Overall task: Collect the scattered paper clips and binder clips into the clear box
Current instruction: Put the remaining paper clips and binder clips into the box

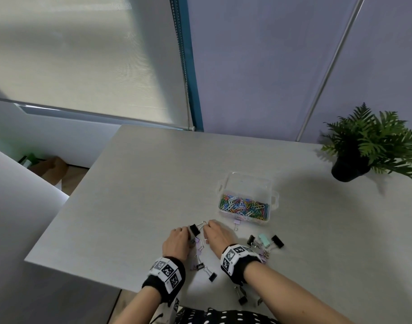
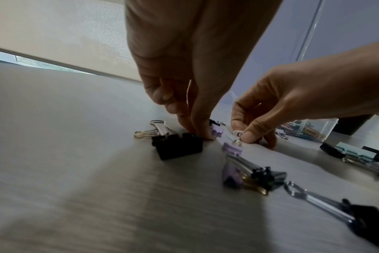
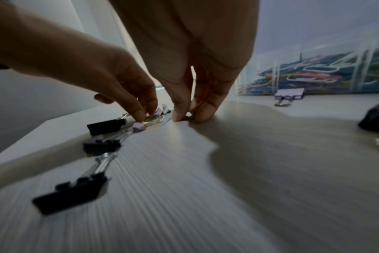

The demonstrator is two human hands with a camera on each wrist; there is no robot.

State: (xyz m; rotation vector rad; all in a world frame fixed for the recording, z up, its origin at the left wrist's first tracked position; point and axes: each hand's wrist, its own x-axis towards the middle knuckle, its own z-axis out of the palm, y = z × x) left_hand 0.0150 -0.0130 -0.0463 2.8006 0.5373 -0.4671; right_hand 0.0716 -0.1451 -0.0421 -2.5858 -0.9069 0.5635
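Note:
The clear box [image 1: 274, 199] stands mid-table, heaped with coloured paper clips [image 1: 243, 205]. My left hand [image 2: 200, 135] points down with thumb and finger tips pinched together on the table. They close on a small clip that I cannot make out, right beside a black binder clip [image 2: 177, 145]. My right hand [image 2: 247, 138] sits close to the right and pinches a white paper clip [image 2: 237, 133] on the tabletop. Purple binder clips [image 2: 231, 149] lie between and behind the two hands. From the head view, both hands [image 1: 187, 232] [image 1: 206, 230] flank the black binder clip [image 1: 195, 229].
More binder clips, black and mint [image 1: 265, 243], lie to the right of my right wrist. Others [image 1: 211, 274] [image 1: 241, 296] lie near the front edge. A purple binder clip [image 1: 236, 222] touches the box front. A potted fern [image 1: 354, 164] stands far right.

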